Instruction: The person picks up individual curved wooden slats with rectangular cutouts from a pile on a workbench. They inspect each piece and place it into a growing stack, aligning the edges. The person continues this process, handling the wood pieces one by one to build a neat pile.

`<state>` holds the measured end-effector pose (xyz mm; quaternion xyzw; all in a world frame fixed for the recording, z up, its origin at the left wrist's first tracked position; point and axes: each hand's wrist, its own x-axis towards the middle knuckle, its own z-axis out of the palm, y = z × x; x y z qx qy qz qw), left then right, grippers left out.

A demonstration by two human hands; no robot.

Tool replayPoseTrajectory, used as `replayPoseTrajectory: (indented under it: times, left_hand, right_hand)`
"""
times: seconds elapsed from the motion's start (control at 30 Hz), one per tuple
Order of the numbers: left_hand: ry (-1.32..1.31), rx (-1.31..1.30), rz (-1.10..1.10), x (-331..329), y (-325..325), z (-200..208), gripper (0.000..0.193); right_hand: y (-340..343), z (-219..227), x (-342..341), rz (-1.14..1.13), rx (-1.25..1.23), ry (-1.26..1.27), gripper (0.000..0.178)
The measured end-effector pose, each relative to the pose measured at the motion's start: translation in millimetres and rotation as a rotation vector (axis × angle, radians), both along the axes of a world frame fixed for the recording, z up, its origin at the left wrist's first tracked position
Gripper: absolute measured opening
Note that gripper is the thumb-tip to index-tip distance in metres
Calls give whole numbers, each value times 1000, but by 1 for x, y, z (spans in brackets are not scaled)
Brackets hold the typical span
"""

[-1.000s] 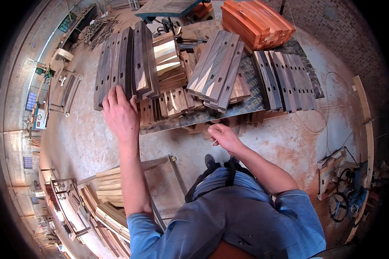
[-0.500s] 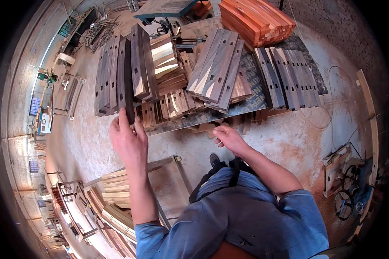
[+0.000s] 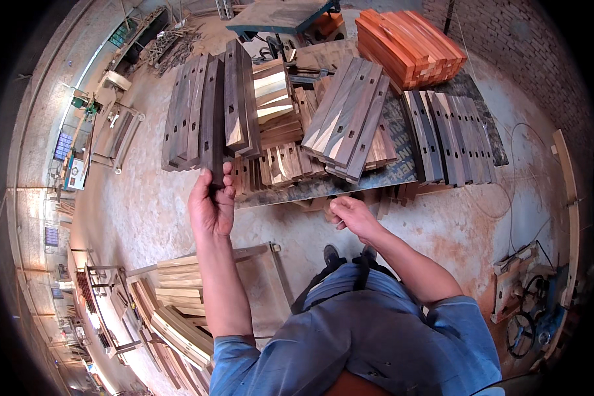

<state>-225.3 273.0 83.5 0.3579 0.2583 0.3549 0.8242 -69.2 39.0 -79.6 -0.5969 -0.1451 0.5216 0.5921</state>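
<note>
My left hand (image 3: 212, 206) is closed, palm up, on the near end of a dark wooden slat (image 3: 212, 119) with small rectangular slots. That slat lies between a stack of similar slotted slats (image 3: 186, 112) on its left and another dark stack (image 3: 239, 99) on its right. My right hand (image 3: 354, 218) hangs in front of the table edge, its fingers curled in. Whatever it holds, if anything, I cannot make out. Ahead of it, a crosswise pile of slotted slats (image 3: 347, 112) rests on the table (image 3: 277, 196).
Slotted slats stand in a row (image 3: 450, 138) at the table's right. Behind them sits a block of orange-red wood pieces (image 3: 409, 49). Paler blocks (image 3: 274, 99) fill the middle. A rack with light boards (image 3: 181, 284) stands at lower left. Machinery (image 3: 531, 303) is at far right.
My left hand has turned from back up to palm up at the slat's end. The slat now shows a slotted face. My right hand's fingers are more curled. The whole view has shifted slightly.
</note>
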Motion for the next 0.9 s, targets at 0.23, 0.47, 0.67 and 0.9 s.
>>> replayPoseTrajectory:
  times: [0.23,0.47,0.67,0.9]
  left_hand:
    - [-104,151,8,-15,-34,-9,38]
    - [-66,185,-143,-6,-81,-22,57]
    - [65,118,-258,14,-117,-51,65]
    - [248,168,-383,20,-152,-98,58]
  right_hand:
    - [-9,12,9,-60,-5,40,31]
    - [1,64,20,-82,256,-26,35]
    - [15,83,29,-161,432,-102,42]
    - [13,53,34,-274,426,-64,37]
